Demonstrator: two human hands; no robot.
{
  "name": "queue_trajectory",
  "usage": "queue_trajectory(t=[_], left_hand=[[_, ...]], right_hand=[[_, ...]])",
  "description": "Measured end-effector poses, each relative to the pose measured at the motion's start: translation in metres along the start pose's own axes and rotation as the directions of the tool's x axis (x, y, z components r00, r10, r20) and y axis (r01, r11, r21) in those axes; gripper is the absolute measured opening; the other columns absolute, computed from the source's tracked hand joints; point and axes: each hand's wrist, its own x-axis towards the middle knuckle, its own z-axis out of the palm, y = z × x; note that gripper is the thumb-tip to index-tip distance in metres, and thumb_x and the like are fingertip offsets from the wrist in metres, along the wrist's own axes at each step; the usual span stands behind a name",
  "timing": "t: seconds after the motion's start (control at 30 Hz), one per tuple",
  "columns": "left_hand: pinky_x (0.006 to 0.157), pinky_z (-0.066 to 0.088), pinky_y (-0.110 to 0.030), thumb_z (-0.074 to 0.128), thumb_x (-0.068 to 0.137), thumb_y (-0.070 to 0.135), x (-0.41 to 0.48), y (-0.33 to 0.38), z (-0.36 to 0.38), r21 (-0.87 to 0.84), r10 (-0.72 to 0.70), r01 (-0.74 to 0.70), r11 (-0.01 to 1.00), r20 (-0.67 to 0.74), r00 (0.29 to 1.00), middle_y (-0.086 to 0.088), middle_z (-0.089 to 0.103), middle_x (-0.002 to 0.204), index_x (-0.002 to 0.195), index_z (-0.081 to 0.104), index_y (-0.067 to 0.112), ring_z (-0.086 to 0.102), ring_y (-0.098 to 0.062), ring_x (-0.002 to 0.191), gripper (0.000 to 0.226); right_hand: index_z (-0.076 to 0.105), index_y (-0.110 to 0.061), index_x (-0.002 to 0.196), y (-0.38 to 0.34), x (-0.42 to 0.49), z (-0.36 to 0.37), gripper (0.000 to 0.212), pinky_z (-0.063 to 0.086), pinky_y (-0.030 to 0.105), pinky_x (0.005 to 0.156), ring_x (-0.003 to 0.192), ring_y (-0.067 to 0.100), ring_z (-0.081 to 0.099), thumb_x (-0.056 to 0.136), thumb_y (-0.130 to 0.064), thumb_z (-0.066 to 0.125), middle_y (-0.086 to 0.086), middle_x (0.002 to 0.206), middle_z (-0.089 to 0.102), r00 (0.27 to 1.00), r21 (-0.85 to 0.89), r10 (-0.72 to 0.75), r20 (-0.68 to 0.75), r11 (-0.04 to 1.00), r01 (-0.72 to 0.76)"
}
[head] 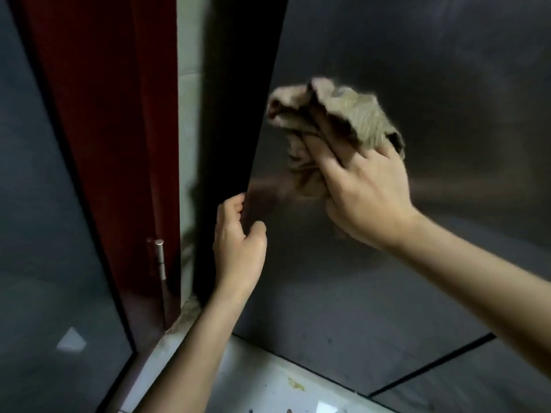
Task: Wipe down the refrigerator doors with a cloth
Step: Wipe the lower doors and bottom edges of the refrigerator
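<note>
1. The beige cloth (337, 114) is up against the steel refrigerator door (447, 70), close to its left edge. It is bunched, its broadest span running from upper left down to lower right, with a tail hanging under the palm.
2. The right hand (366, 198) grips the cloth. Its back faces the camera, the fingers reach up and left into the folds, and the forearm comes in from the lower right.
3. The left hand (238, 242) is at the door's left edge, fingers loosely curled and holding nothing. Whether the fingertips touch the edge, I can't tell.
4. Off to the left is a dark red door (113, 114) with a metal hinge (160, 259), and pale floor tile (268, 383) lies below.
</note>
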Motion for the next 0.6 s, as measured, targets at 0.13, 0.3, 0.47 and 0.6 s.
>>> queue_trajectory(t=[0.13,0.3,0.47,0.6], left_hand=[[0.098,0.043,-0.042,0.042,0.070,0.021,0.004,-0.009,-0.003,0.044,0.073,-0.074,0.996,0.041,0.997,-0.006,0.059,0.116,0.112,0.051,0.020,0.055,-0.022,0.109,0.042],[0.099,0.040,-0.031,0.035,0.076,0.035,0.008,-0.010,-0.007,-0.070,0.048,-0.044,0.997,0.054,0.997,0.000,0.058,0.118,0.111,0.054,0.024,0.052,-0.018,0.113,0.041],[0.110,0.035,-0.039,0.036,0.078,0.067,0.010,-0.012,-0.010,-0.177,-0.031,0.049,0.983,0.107,0.994,0.010,0.055,0.131,0.123,0.057,0.025,0.049,-0.012,0.125,0.065],[0.112,0.033,-0.039,0.036,0.086,0.068,0.016,-0.012,-0.014,-0.389,-0.221,0.252,0.886,0.121,0.968,0.000,0.056,0.135,0.133,0.053,0.017,0.047,-0.014,0.129,0.071]], right_hand=[[0.060,-0.008,0.110,-0.043,-0.044,0.035,0.036,0.032,0.033,0.060,0.069,0.025,0.057,0.078,-0.016,0.043,0.007,0.078,0.066,0.986,0.056,-0.133,0.099,0.990,0.128],[0.059,-0.006,0.105,-0.043,-0.053,0.033,0.033,0.043,0.032,0.080,0.072,0.025,0.066,0.081,-0.018,0.040,0.006,0.080,0.069,0.915,0.149,-0.386,0.120,0.918,0.368],[0.062,-0.006,0.119,-0.034,0.026,0.015,0.048,0.031,0.036,0.068,0.080,0.029,0.064,0.077,-0.017,0.040,0.014,0.107,0.068,0.999,0.023,0.032,-0.016,0.999,-0.031],[0.074,-0.009,0.100,-0.075,-0.016,0.045,0.042,0.032,0.032,0.063,0.070,0.023,0.065,0.074,-0.021,0.043,0.006,0.084,0.071,0.975,0.112,-0.184,0.123,0.979,0.171]])
